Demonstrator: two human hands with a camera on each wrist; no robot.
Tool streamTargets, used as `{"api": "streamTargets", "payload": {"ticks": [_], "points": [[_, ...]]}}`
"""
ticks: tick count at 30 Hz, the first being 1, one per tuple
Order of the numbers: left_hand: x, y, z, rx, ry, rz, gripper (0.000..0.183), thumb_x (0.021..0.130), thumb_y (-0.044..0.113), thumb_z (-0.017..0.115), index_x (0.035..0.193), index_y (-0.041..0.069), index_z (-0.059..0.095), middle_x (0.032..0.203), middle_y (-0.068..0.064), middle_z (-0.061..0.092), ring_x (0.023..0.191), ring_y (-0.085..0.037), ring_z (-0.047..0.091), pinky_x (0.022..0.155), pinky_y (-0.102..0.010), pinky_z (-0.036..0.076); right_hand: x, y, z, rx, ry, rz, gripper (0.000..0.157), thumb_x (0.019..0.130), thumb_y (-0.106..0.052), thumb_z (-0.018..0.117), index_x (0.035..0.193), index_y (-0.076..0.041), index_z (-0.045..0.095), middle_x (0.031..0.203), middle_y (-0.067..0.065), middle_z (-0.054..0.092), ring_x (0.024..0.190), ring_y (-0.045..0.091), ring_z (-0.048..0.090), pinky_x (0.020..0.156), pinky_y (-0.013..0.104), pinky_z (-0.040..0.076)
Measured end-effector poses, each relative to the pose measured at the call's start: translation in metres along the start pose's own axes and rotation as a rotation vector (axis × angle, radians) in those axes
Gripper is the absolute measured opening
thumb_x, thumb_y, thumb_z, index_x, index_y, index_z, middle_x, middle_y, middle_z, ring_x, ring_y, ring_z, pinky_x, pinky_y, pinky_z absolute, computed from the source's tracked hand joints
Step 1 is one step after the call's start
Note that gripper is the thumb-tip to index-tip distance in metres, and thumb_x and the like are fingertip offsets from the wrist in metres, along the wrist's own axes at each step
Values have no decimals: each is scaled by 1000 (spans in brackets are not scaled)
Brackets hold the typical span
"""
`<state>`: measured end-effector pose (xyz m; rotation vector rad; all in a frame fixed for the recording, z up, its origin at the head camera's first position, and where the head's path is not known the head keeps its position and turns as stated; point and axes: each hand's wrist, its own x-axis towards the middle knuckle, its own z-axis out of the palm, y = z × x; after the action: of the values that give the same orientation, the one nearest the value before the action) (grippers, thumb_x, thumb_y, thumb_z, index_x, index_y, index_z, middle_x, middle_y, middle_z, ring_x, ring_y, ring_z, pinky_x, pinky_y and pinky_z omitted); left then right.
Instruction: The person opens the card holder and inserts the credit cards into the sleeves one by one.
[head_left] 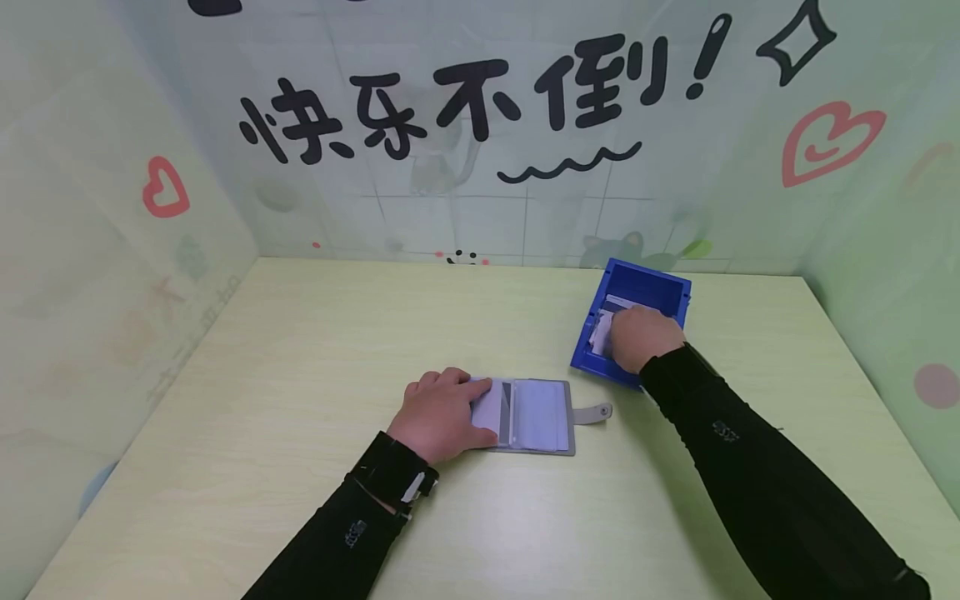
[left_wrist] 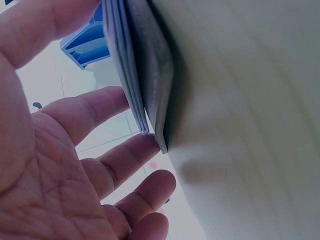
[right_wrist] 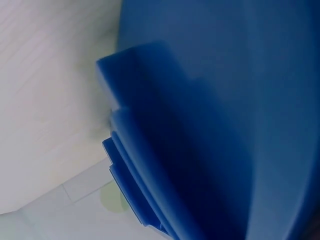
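A grey card holder (head_left: 542, 417) with clear sleeves lies spread open on the table, its snap strap (head_left: 592, 414) pointing right. My left hand (head_left: 442, 417) holds its left part, thumb at the near edge and index finger at the far edge. In the left wrist view, stacked sleeves stand up from the cover (left_wrist: 160, 75), with fingertips at their edge. My right hand (head_left: 647, 337) reaches down into a blue plastic box (head_left: 651, 285), over some whitish cards (head_left: 601, 332). Its fingertips are hidden; the right wrist view shows mostly the box wall (right_wrist: 215, 115).
The pale wooden table (head_left: 337, 333) carries the holder and, at its back right, the box, turned slightly. A printed backdrop (head_left: 480, 217) rises behind the table's far edge, with side panels at left and right.
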<state>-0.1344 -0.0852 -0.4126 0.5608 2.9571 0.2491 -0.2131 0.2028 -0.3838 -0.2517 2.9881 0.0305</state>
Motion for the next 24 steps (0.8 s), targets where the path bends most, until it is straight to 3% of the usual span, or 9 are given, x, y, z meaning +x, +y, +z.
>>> {"api": "streamTargets", "payload": {"ticks": [24], "points": [[0, 1, -3, -17, -1, 2, 72, 71, 58, 71, 134, 26, 54, 126, -6, 51, 108, -31, 41, 87, -50, 37, 2, 1, 4, -12, 14, -10, 26, 90, -13, 54, 107, 6, 58, 94, 24, 63, 82, 36, 59, 74, 58, 50]]}}
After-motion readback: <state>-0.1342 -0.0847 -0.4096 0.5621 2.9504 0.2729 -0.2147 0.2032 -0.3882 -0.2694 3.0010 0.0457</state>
